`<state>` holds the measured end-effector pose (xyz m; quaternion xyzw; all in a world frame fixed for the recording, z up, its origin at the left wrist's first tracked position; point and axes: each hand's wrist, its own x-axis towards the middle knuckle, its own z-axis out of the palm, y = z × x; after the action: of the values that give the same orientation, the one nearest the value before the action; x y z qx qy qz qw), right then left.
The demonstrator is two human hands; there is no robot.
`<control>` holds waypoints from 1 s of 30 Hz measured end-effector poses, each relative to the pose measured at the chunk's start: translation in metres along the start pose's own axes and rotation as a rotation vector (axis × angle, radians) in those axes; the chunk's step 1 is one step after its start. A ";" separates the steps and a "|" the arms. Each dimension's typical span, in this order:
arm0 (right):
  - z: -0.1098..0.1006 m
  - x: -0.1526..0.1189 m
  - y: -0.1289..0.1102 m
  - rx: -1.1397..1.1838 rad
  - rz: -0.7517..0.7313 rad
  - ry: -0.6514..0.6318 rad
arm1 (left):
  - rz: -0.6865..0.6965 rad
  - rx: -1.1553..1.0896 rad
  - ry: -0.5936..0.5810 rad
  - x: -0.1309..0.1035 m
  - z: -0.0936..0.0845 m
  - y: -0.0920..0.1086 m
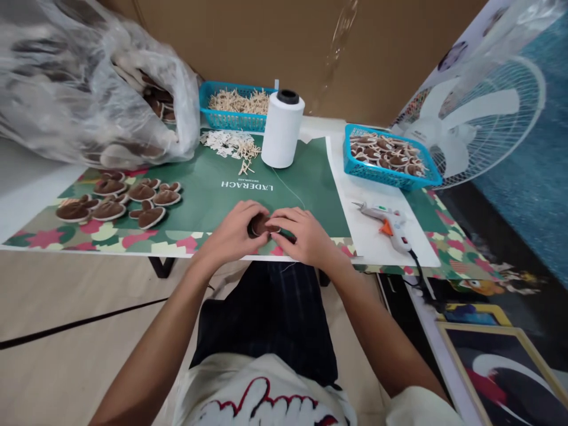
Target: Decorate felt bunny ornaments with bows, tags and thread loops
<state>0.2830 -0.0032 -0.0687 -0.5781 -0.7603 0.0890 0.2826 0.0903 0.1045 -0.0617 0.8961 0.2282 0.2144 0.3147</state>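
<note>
Near the front edge of the table, my left hand (235,232) and my right hand (307,235) hold one small brown felt bunny-head piece (261,225) between them. Fingers cover most of it. Both hands are closed, with fingertips pressed on the piece. A thin white thread runs from the large white thread cone (282,131) toward my right hand. Whether the thread is tied to the piece cannot be seen. Several similar brown bunny-head pieces (109,208) with pale edges lie to the left of my hands.
A blue basket of beige bows (239,102) stands behind loose white tags (222,142). At right are a blue basket (390,173) of brown pieces, a glue gun (388,222) on white board, and a fan (474,118). A plastic bag (146,65) of pieces bulges at left.
</note>
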 end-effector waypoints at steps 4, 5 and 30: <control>0.007 -0.003 0.000 -0.015 0.021 0.037 | -0.047 -0.022 -0.056 0.007 -0.003 0.003; 0.008 -0.003 0.001 -0.022 0.018 0.043 | -0.043 -0.014 -0.066 0.009 -0.005 0.003; -0.002 -0.077 -0.014 -0.354 -0.136 0.217 | -0.010 -0.090 -0.157 0.036 -0.004 -0.013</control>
<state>0.2853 -0.0797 -0.0858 -0.5721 -0.7665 -0.1280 0.2625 0.1137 0.1349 -0.0584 0.8939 0.1975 0.1521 0.3726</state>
